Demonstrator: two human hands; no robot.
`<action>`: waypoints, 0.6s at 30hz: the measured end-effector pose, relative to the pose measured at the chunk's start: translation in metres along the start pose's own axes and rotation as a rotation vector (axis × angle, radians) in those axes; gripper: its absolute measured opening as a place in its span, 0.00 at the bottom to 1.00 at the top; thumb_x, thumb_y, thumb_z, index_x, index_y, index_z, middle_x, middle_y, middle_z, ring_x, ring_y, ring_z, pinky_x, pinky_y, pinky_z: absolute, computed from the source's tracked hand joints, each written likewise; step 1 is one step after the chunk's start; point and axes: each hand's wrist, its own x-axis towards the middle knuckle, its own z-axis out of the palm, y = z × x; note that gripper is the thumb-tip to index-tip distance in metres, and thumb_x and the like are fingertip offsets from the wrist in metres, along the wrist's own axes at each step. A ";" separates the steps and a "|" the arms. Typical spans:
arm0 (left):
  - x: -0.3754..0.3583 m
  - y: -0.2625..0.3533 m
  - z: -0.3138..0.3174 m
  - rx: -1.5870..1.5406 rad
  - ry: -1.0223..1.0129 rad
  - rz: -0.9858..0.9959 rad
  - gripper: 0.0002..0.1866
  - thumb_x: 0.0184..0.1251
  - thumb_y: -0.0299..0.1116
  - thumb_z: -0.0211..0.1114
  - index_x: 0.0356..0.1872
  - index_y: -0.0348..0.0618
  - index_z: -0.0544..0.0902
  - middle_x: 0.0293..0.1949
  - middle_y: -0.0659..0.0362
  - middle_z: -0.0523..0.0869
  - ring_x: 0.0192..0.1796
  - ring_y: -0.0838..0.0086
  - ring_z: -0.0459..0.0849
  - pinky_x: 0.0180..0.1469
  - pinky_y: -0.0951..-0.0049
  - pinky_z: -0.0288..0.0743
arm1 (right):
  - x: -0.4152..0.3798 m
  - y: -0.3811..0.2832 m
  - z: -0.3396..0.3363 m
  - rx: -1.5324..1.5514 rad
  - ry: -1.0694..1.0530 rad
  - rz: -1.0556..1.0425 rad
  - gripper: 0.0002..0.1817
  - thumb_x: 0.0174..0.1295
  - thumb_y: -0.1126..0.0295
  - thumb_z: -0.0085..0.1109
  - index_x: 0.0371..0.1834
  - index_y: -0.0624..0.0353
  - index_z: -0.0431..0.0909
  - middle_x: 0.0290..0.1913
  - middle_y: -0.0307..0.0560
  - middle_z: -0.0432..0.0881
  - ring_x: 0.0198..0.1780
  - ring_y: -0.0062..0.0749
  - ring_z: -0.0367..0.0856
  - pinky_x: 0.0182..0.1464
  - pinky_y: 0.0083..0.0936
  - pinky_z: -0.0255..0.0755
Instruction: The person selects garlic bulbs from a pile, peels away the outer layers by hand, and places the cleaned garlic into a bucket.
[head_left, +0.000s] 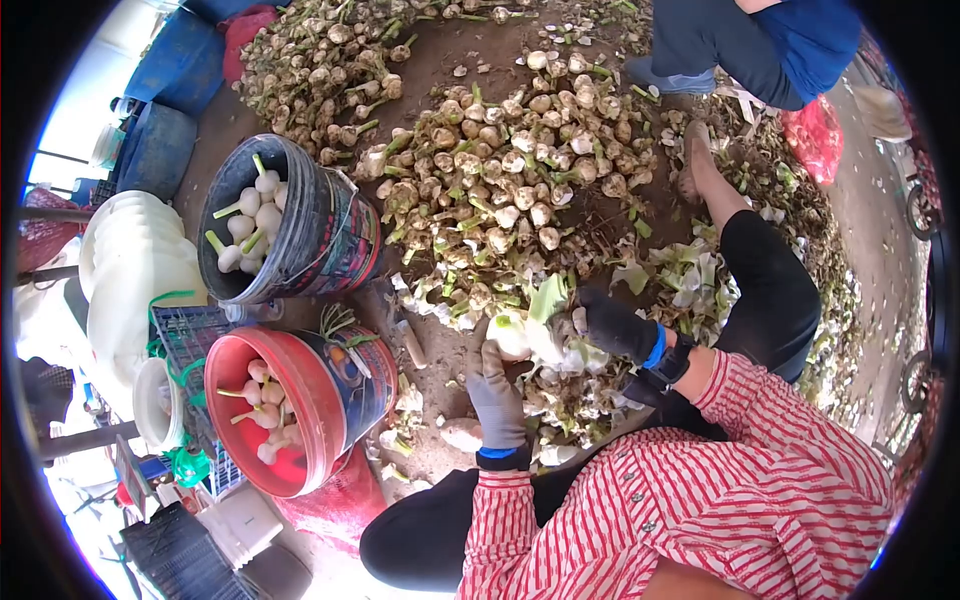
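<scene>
My left hand (pixel 497 402), in a grey glove, has its fingertips at a large white garlic bulb (pixel 509 336) and steadies it from below. A broad pale green leaf layer (pixel 548 300) stands out from the bulb's upper right. My right hand (pixel 618 326), in a darker glove with a watch at the wrist, is closed just right of the bulb and its loose skin. What lies inside those fingers is hidden. Beneath both hands is a heap of peeled garlic skins (pixel 575 405).
A large pile of untrimmed garlic (pixel 500 170) lies ahead. On the left stand a dark bucket (pixel 330 235) and a red bucket (pixel 325 425), each holding cleaned bulbs with stems. Another person in a blue top (pixel 812 45) sits at upper right, near a red mesh bag (pixel 813 140).
</scene>
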 end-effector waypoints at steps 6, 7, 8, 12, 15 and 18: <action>-0.002 0.009 0.002 -0.080 -0.287 -0.089 0.45 0.47 0.45 0.73 0.62 0.36 0.58 0.49 0.54 0.74 0.51 0.69 0.76 0.52 0.71 0.73 | -0.009 -0.028 0.000 -0.200 -0.192 -0.018 0.08 0.61 0.72 0.46 0.36 0.65 0.75 0.36 0.44 0.80 0.33 0.26 0.77 0.37 0.22 0.70; -0.002 0.003 0.001 -0.190 -0.277 -0.103 0.46 0.42 0.43 0.76 0.62 0.38 0.59 0.49 0.55 0.74 0.52 0.69 0.75 0.54 0.68 0.71 | -0.007 -0.036 -0.004 -0.293 -0.272 -0.149 0.08 0.61 0.71 0.47 0.35 0.64 0.75 0.35 0.43 0.80 0.33 0.25 0.77 0.36 0.22 0.70; -0.005 0.000 0.000 -0.189 -0.276 -0.105 0.46 0.42 0.43 0.76 0.62 0.38 0.59 0.49 0.55 0.74 0.52 0.69 0.75 0.54 0.68 0.71 | -0.005 -0.040 -0.004 -0.244 -0.170 -0.095 0.09 0.58 0.72 0.48 0.37 0.65 0.75 0.35 0.43 0.80 0.33 0.24 0.76 0.36 0.21 0.70; -0.014 0.009 0.008 -0.536 -0.396 -0.155 0.36 0.46 0.44 0.74 0.53 0.40 0.67 0.37 0.64 0.75 0.39 0.79 0.75 0.40 0.82 0.69 | 0.010 -0.025 -0.018 -0.115 0.265 -0.078 0.14 0.54 0.73 0.49 0.43 0.65 0.75 0.37 0.42 0.80 0.39 0.23 0.77 0.41 0.23 0.70; -0.013 0.021 0.014 -0.422 -0.503 -0.138 0.42 0.42 0.45 0.76 0.57 0.40 0.64 0.39 0.62 0.75 0.39 0.79 0.75 0.38 0.82 0.70 | 0.004 -0.022 -0.033 -1.199 0.048 0.263 0.16 0.54 0.77 0.47 0.48 0.63 0.73 0.41 0.41 0.79 0.44 0.23 0.76 0.45 0.22 0.69; -0.013 0.030 0.014 -0.211 -0.424 -0.135 0.57 0.36 0.46 0.78 0.68 0.41 0.52 0.57 0.54 0.71 0.56 0.65 0.74 0.54 0.71 0.71 | -0.012 -0.017 -0.023 -0.834 0.029 0.002 0.19 0.56 0.75 0.49 0.53 0.61 0.69 0.46 0.41 0.77 0.48 0.22 0.74 0.49 0.21 0.69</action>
